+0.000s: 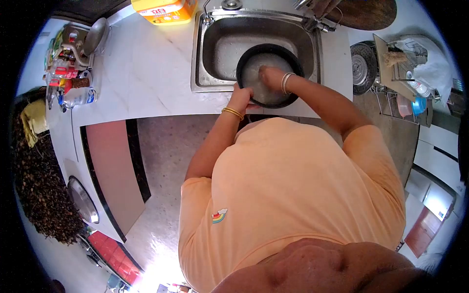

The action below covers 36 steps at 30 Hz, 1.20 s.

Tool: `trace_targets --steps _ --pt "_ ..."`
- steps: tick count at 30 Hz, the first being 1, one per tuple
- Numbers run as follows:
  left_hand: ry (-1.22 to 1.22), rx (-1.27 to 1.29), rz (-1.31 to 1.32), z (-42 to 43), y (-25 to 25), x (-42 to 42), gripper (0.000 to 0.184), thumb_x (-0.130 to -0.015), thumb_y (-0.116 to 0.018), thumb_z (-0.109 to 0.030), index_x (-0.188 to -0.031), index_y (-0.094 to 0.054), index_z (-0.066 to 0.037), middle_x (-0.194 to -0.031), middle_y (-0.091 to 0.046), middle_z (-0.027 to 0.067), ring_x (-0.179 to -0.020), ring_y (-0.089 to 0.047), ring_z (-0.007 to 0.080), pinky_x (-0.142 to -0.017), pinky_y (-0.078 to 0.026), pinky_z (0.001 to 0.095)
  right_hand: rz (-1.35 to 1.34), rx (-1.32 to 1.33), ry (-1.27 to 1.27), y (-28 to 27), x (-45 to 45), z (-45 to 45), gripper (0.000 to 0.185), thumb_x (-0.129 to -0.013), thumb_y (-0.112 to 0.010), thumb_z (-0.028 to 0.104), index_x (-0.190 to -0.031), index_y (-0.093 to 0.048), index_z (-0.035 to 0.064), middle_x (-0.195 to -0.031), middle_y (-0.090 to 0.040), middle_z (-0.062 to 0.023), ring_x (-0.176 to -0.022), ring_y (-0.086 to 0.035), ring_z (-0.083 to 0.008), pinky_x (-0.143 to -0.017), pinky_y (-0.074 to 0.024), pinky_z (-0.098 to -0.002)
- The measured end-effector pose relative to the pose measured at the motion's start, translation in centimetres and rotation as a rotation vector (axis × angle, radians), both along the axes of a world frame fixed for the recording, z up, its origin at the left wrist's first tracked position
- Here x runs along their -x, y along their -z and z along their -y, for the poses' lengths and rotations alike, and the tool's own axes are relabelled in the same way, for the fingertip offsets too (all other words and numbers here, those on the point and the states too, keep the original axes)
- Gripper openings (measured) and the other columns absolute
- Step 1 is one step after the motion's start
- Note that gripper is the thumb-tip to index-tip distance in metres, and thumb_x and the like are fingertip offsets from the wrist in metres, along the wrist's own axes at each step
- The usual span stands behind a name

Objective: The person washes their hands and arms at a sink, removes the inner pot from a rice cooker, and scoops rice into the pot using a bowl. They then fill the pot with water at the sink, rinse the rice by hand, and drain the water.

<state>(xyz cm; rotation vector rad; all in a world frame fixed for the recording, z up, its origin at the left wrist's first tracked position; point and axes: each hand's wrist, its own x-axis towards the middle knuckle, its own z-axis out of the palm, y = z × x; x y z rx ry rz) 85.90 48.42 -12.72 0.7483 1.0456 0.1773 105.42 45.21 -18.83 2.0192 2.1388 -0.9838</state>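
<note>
A round black pot (294,62) with cloudy whitish liquid (254,68) in it rests over the front right part of the steel sink. My left hand (240,96), a gold bangle at its wrist, grips the pot's near left rim, thumb on the inside. Inside the pot is my right hand (271,77), with pale bangles at the wrist. It reaches down into the liquid, and its fingertips are hidden there. What lies under the surface cannot be made out.
The sink (215,44) is set into a white counter (146,63), with a tap (312,22) at its back right. A yellow-orange jug (166,10) stands behind on the left. Bottles and jars (71,73) crowd the far left; a dish rack (405,78) is at right.
</note>
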Motion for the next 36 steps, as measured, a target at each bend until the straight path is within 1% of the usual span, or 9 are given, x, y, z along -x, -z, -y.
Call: trace_targets --steps 3,7,12,16,21,24,28,34,36 --pt "-0.019 0.003 -0.024 0.0 0.8 0.0 0.055 -0.071 -0.052 -0.004 -0.124 -0.037 -0.008 -0.107 -0.054 0.0146 -0.086 -0.060 0.0338 -0.059 -0.058 0.0490 0.048 0.029 0.256 -6.2 -0.6 -0.5 0.055 -0.075 -0.065 0.007 -0.127 -0.048 0.0048 -0.110 -0.061 -0.0262 -0.101 -0.061 -0.0387 -0.086 -0.0488 -0.0436" --pt "-0.013 -0.037 -0.014 0.3 0.2 0.2 0.055 -0.072 -0.051 -0.005 -0.126 -0.036 -0.008 -0.111 -0.053 0.0148 -0.091 -0.059 0.0338 -0.059 -0.058 0.0487 0.113 0.036 0.300 -6.7 -0.6 -0.4 0.059 -0.076 -0.063 0.006 -0.132 -0.044 0.0042 -0.126 -0.052 -0.0274 -0.112 -0.055 -0.0390 -0.094 -0.0460 -0.0415" --pt "-0.015 -0.041 -0.022 0.0 0.2 0.1 0.055 -0.073 -0.051 -0.006 -0.126 -0.037 -0.007 -0.111 -0.053 0.0150 -0.089 -0.060 0.0335 -0.058 -0.059 0.0479 -0.077 0.176 0.278 -3.4 0.5 -1.4 0.076 -0.072 -0.070 0.025 -0.137 -0.039 0.0011 -0.135 -0.044 -0.0286 -0.121 -0.049 -0.0396 -0.102 -0.0398 -0.0395" --pt "0.058 -0.011 0.008 -0.7 0.7 -0.1 0.055 -0.073 -0.050 -0.005 -0.127 -0.036 -0.007 -0.109 -0.055 0.0155 -0.083 -0.063 0.0345 -0.059 -0.059 0.0480 -0.104 0.044 0.265 -3.5 4.3 -0.8 0.075 -0.068 -0.074 0.034 -0.129 -0.047 -0.0012 -0.124 -0.053 -0.0288 -0.113 -0.055 -0.0396 -0.098 -0.0428 -0.0397" --pt "0.080 -0.029 -0.005 -0.7 0.6 0.0 0.055 -0.073 -0.049 -0.006 -0.127 -0.037 -0.006 -0.110 -0.055 0.0162 -0.083 -0.063 0.0344 -0.058 -0.059 0.0481 -0.197 -0.008 0.126 -1.5 5.0 -0.9 0.041 -0.073 -0.070 0.031 -0.097 -0.064 -0.0020 -0.100 -0.064 -0.0270 -0.093 -0.064 -0.0402 -0.083 -0.0503 -0.0429" --pt "0.070 -0.018 0.031 -0.6 1.9 0.3 0.058 -0.072 -0.053 -0.004 -0.126 -0.030 -0.004 -0.115 -0.050 0.0183 -0.096 -0.060 0.0337 -0.061 -0.059 0.0490 -0.124 -0.008 0.138 -1.3 3.3 -1.5 0.030 -0.078 -0.065 0.025 -0.094 -0.066 -0.0005 -0.100 -0.064 -0.0273 -0.095 -0.063 -0.0396 -0.084 -0.0501 -0.0435" --pt "0.061 -0.010 0.024 -0.5 1.7 0.3 0.058 -0.072 -0.052 -0.003 -0.126 -0.030 -0.005 -0.114 -0.049 0.0180 -0.096 -0.058 0.0341 -0.062 -0.059 0.0495 -0.042 -0.033 0.299 -3.8 1.3 -1.9 0.022 -0.080 -0.054 0.011 -0.097 -0.062 -0.0007 -0.100 -0.063 -0.0263 -0.091 -0.062 -0.0413 -0.083 -0.0479 -0.0453" --pt "0.026 -0.060 -0.017 -0.1 1.2 0.1 0.057 -0.073 -0.050 -0.004 -0.128 -0.036 -0.006 -0.113 -0.054 0.0161 -0.089 -0.061 0.0333 -0.059 -0.058 0.0473 -0.009 -0.041 0.453 -2.7 1.5 -2.4 0.044 -0.077 -0.057 0.012 -0.120 -0.054 0.0021 -0.116 -0.059 -0.0250 -0.109 -0.057 -0.0395 -0.091 -0.0457 -0.0419" --pt "0.043 -0.068 -0.021 -0.1 1.6 0.2 0.058 -0.073 -0.050 -0.004 -0.129 -0.036 -0.007 -0.114 -0.053 0.0160 -0.089 -0.061 0.0334 -0.061 -0.058 0.0478 -0.222 -0.035 0.370 -1.9 2.3 -2.5 0.057 -0.074 -0.059 0.014 -0.129 -0.048 0.0036 -0.121 -0.057 -0.0237 -0.113 -0.055 -0.0377 -0.094 -0.0437 -0.0406"
